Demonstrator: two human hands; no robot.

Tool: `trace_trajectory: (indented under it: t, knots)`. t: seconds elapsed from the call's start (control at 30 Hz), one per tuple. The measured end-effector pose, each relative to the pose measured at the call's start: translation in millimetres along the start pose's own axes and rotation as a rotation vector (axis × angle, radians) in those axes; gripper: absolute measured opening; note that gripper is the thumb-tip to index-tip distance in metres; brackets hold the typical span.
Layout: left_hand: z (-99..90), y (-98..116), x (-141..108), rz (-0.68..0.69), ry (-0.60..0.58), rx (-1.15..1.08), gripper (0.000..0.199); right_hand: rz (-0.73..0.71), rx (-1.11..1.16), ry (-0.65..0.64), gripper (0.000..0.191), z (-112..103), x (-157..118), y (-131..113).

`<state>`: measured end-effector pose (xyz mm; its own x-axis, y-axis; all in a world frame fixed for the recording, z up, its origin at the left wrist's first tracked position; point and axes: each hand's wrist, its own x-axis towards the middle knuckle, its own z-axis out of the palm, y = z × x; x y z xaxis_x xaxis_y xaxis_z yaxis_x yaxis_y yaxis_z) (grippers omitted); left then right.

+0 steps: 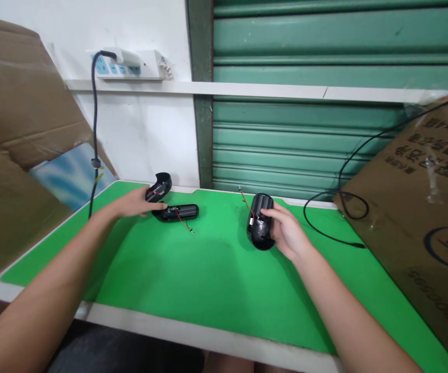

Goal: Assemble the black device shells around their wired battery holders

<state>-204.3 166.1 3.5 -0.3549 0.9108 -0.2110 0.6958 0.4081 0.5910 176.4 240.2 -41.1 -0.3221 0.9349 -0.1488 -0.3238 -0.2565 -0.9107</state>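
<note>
My right hand [285, 228] grips a black rounded plastic casing [261, 228], fingers behind it and thumb across its ribbed face. Thin red and black wires with a small connector [240, 188] stick up from its left side. At the back left, my left hand [132, 202] has its thumb over the end of a second black casing [185, 212], which lies lengthwise with red and black wires trailing onto the mat. Just behind it, against the same hand, is a curved black casing [163, 184] with its open inner side showing. My left fingertips are partly hidden.
A green mat [192, 269] covers the white-edged table. Cardboard boxes stand at the left [10, 191] and right [410, 217]. A black cable [324, 235] loops at the back right. A power strip [130, 65] with a plugged-in dark cord [94, 114] sits on the wall rail.
</note>
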Motion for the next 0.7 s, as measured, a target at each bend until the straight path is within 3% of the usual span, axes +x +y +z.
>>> trace_trajectory:
  t: [0.17,0.33,0.43,0.57,0.7]
  knots:
    - [5.6,-3.9,-3.3,-0.043,-0.053,-0.149,0.064,0.116,0.029,-0.065,0.034,6.0,-3.0,5.2]
    - [28.6,6.5,-4.4,-0.017,-0.059,-0.227,0.060,0.170,0.007,-0.155,0.028,14.4,-8.1,7.8]
    - [52.3,29.2,-4.6,0.094,-0.062,-0.197,0.057,0.130,-0.102,-0.263,0.031,11.0,-12.1,3.3]
    - [89.9,71.9,-2.2,0.286,-0.017,-0.165,0.058,0.057,-0.281,-0.500,0.036,-2.4,-13.2,-2.7]
    - [119.0,102.4,0.5,0.451,-0.089,-0.153,0.056,-0.052,-0.594,-0.533,0.032,-15.0,-4.8,-1.4]
